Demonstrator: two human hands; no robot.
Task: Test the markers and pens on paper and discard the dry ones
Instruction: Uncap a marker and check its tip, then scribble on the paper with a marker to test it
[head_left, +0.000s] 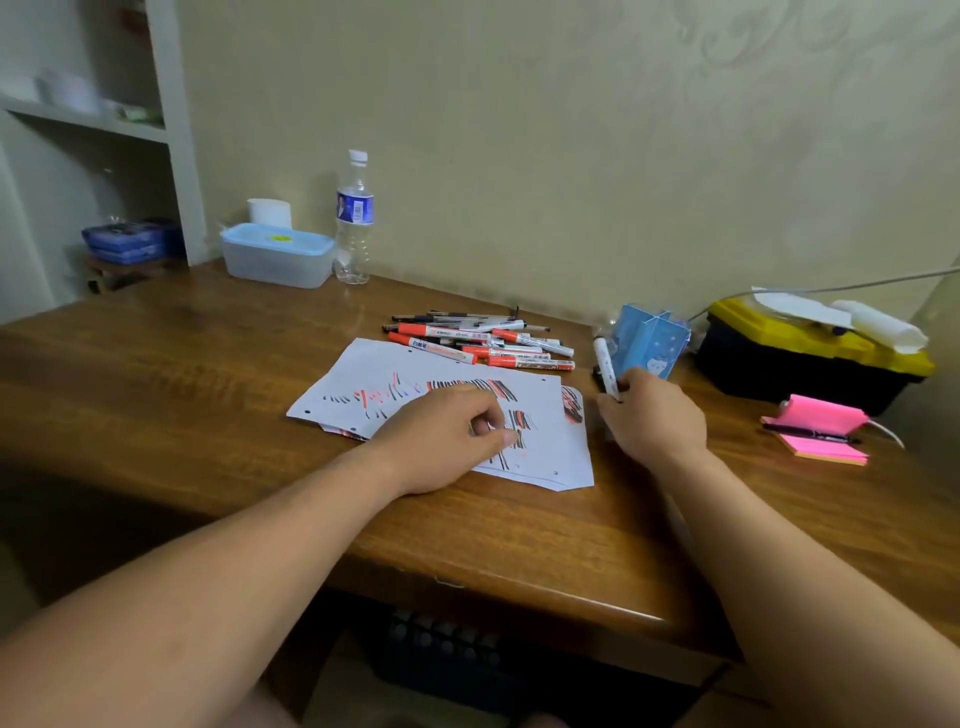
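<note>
White paper sheets (363, 379) covered in red and black test strokes lie mid-table. My left hand (441, 436) rests on the paper with its fingers curled under; whether it holds anything cannot be seen. My right hand (652, 415) grips a white marker (605, 366) with a black cap, its free end pointing away from me, just right of the paper. Behind the paper lies a pile of red-capped markers and black pens (483, 340). A blue paper pen holder (652, 343) stands beyond my right hand.
On the wooden table (182, 374) stand a water bottle (354, 218), a blue-lidded plastic box (278, 254), a yellow-and-black toolbox (810, 353) and pink sticky notes with a black pen (821, 434). A dark basket (447, 654) sits under the table.
</note>
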